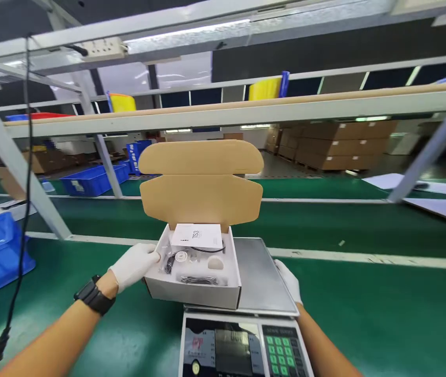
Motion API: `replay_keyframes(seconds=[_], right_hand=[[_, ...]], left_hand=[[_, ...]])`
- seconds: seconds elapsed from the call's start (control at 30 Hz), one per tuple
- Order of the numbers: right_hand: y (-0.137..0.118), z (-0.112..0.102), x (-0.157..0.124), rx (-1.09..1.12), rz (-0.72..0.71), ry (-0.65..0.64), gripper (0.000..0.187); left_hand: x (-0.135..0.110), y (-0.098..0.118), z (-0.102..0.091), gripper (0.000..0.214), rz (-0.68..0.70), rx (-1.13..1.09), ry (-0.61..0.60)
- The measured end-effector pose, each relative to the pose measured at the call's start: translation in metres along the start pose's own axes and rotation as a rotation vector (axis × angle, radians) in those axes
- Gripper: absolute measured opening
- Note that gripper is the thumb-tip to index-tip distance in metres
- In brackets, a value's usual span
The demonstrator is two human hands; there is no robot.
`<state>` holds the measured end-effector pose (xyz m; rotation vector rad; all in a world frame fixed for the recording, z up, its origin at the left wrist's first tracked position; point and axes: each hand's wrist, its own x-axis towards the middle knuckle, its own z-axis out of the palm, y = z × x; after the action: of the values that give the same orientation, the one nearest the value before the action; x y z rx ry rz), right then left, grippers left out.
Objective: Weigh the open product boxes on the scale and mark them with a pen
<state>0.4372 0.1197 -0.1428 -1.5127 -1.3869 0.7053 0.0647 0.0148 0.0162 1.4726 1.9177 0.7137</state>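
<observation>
Box point(193, 294) R of L hand point(135, 266) gripping its side; can't tell R hand point(290, 283) grip.

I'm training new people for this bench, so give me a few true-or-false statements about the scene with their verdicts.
1. The left hand holds the side of the white box. True.
2. The box's lid is closed. False: the lid stands open.
3. A white card marked TS3 is in the box. True.
4. The black watch is worn on the right arm. False: the black watch is on the left arm.
5. The right hand is at the right edge of the metal weighing plate. True.
</observation>
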Motion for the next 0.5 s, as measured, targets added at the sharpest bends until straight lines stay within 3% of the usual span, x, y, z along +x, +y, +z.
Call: replay_keyframes(seconds=[0.1, 0.17, 0.23, 0.33, 0.4, 0.5], right_hand=[[0.007, 0.002, 0.001, 0.143, 0.039, 0.019, 0.032], [0.012, -0.003, -0.005, 0.168, 0.061, 0.051, 0.034], [0.019, -0.009, -0.017, 0.176, 0.094, 0.083, 0.037], [0.027, -0.017, -0.041, 0.195, 0.149, 0.118, 0.041], [0.030, -0.021, -0.054, 0.209, 0.180, 0.126, 0.043], [0.028, -0.023, -0.065, 0.274, 0.212, 0.134, 0.043]], left_hand=[[-0.003, 0.010, 0.025, 0.037, 0.008, -0.124, -0.107], [0.001, -0.005, 0.037, 0.048, -0.024, -0.335, -0.108], [0.010, -0.037, 0.050, 0.051, -0.107, -0.502, -0.011], [0.021, -0.099, 0.075, 0.035, -0.291, -0.580, 0.278], [0.021, -0.131, 0.091, 0.027, -0.336, -0.600, 0.423], [0.015, -0.153, 0.105, 0.027, -0.275, -0.604, 0.451]])
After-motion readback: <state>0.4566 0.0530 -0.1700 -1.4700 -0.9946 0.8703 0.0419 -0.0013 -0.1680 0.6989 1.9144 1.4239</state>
